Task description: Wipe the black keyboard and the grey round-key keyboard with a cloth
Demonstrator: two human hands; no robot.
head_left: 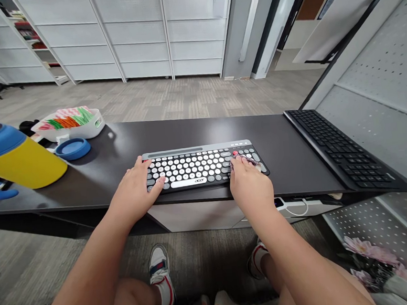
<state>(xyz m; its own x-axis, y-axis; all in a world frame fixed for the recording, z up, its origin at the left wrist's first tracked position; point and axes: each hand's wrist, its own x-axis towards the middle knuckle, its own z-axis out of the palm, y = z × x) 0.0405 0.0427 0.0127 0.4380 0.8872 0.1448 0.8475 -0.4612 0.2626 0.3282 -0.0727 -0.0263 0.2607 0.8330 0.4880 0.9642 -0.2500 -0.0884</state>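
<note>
A compact keyboard [190, 168] with round white and grey keys and an "acer" mark lies flat near the desk's front edge. Around its left end is my left hand [135, 188], thumb on the lower keys and index finger at the top left corner, gripping it. My right hand [251, 184] is closed over the number keys at the right end. Under its fingertips shows a small dark purple and white patterned piece [252, 160], perhaps cloth, pressed on the keys; most of it is hidden.
On the dark desk [187, 132] a yellow and blue tumbler [20, 160] stands left, near a blue lid [72, 149] and a white basket [95, 124] of colourful items. A black keyboard [347, 153] lies right, beside a perforated panel [387, 77]. Pink flowers [371, 254] are low right.
</note>
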